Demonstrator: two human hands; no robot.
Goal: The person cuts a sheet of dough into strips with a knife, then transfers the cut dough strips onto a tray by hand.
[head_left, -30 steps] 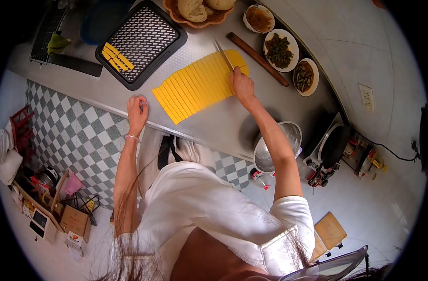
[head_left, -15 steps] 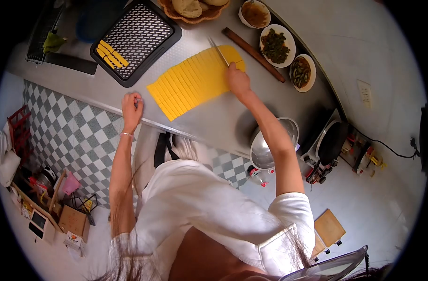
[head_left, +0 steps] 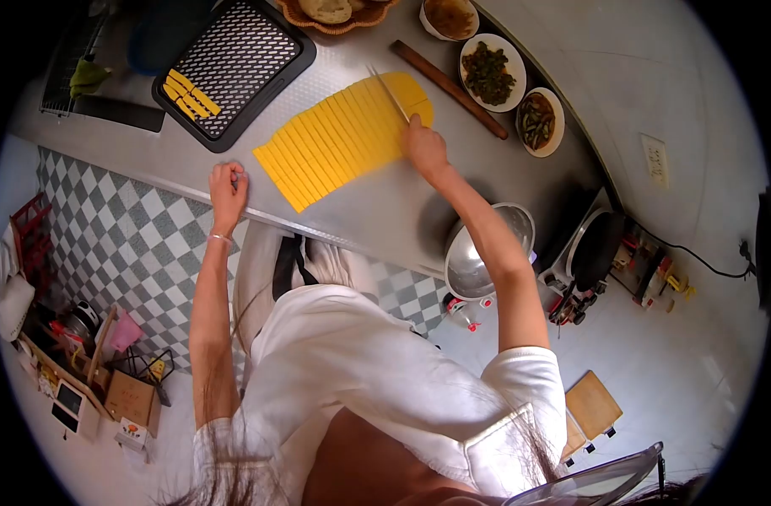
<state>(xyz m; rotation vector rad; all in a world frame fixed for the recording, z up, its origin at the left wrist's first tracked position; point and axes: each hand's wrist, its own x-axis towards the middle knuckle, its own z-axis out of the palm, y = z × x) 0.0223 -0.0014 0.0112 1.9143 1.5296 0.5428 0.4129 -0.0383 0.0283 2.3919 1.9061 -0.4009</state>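
Note:
A flat yellow dough sheet (head_left: 331, 139) lies on the metal counter, scored into many narrow strips, with its rounded right end still whole apart from a short line. My right hand (head_left: 426, 150) is closed round the handle of a knife (head_left: 390, 94), whose blade lies across the sheet near that end. At the counter's front edge rests my left hand (head_left: 229, 187), fingers curled, left of the sheet; whether it holds anything is hidden. Several yellow strips (head_left: 191, 94) lie on a black perforated tray (head_left: 304, 57) at the upper left.
Behind the sheet lies a wooden rolling pin (head_left: 449, 88). Three bowls of food, one a green dish (head_left: 491, 73), line the back right. A bread basket (head_left: 339, 25) stands at the top. A metal bowl (head_left: 470, 266) sits at the front edge, beside my right forearm.
The whole scene has shifted slightly left and up in view. Against the dough, the knife has moved a little toward the cut strips. My left hand stays at the counter edge.

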